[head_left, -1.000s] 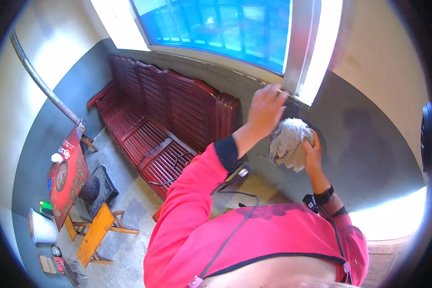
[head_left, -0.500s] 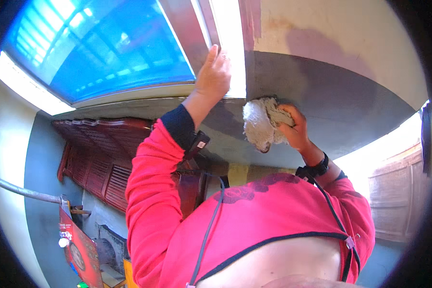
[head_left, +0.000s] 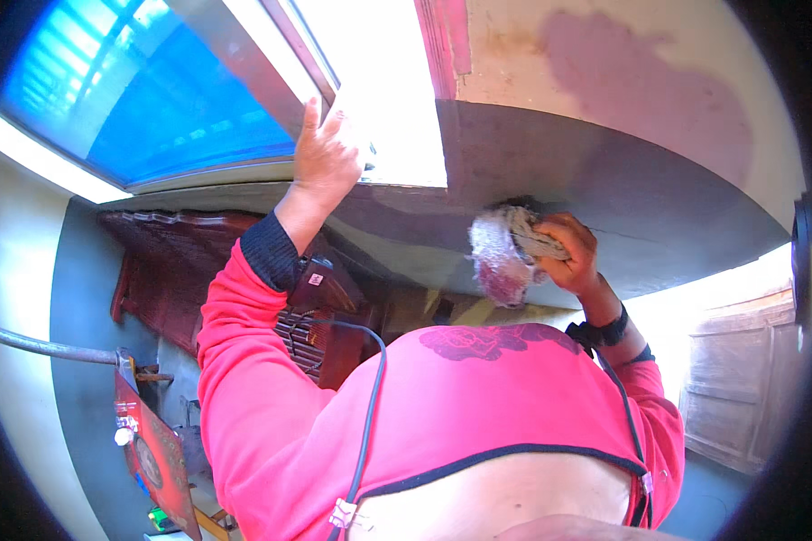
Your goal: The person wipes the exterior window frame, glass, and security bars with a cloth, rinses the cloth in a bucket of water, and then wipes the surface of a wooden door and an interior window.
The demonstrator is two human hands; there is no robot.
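My left hand [head_left: 327, 160] is at the edge of a sliding window sash [head_left: 290, 68], its thumb and fingers on either side of the frame strip. Blue-tinted glass [head_left: 180, 99] fills the sash, and bright light comes through the gap to its right. Bunched in my right hand [head_left: 570, 252] is a shaggy, greyish-white rag [head_left: 505, 257], held in front of the grey lower wall. Part of the rag hangs loose below the fingers, and the palm side of the grip is hidden.
A dark red slatted wooden bench [head_left: 167, 279] stands below the window at left. A metal pipe [head_left: 50, 347] and a red panel [head_left: 158, 446] are at lower left. Thin cords [head_left: 374, 397] hang over my pink top. A wooden door [head_left: 740, 379] is at far right.
My left hand and the window sash have moved left, and the bright gap is wider. My right hand has shifted slightly right and down with the rag.
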